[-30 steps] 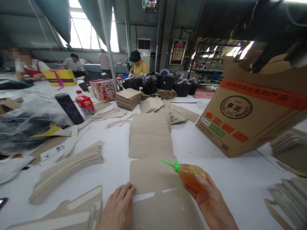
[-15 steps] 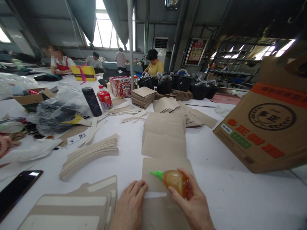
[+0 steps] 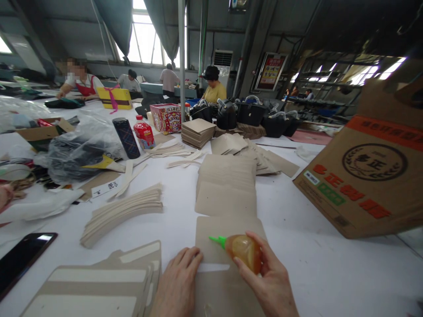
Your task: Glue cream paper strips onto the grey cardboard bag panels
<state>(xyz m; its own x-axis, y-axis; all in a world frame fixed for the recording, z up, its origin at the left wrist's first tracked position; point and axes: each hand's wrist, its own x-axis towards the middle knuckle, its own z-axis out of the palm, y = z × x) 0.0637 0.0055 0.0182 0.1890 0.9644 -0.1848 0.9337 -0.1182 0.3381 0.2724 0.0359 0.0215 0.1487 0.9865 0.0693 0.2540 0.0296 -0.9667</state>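
Note:
My right hand [image 3: 269, 273] is wrapped round a squeeze glue bottle [image 3: 243, 251] with amber contents and a green nozzle. The bottle lies tilted sideways, its nozzle pointing left above a beige cardboard panel [image 3: 211, 233]. Closer to me lies another beige panel [image 3: 214, 290], with a small glossy smear near its bottom. My left hand [image 3: 180, 279] rests palm down at this panel's left edge, fingers laid out and holding nothing. To its left is a pile of panels [image 3: 95, 290] bearing pale strips. Curved beige strips [image 3: 125, 213] are stacked beyond that pile.
Overlapping beige panels [image 3: 226, 189] run away from me up the white table. At right stands a large cardboard box [image 3: 357, 176]. A phone [image 3: 26, 259] lies at the left, with plastic bags [image 3: 82, 149] farther back. Black handbags [image 3: 249, 112] and several people are beyond.
The glue bottle and my right hand have shifted slightly to the right. My left hand stays almost in place. At the far left, a person's arm has moved outward.

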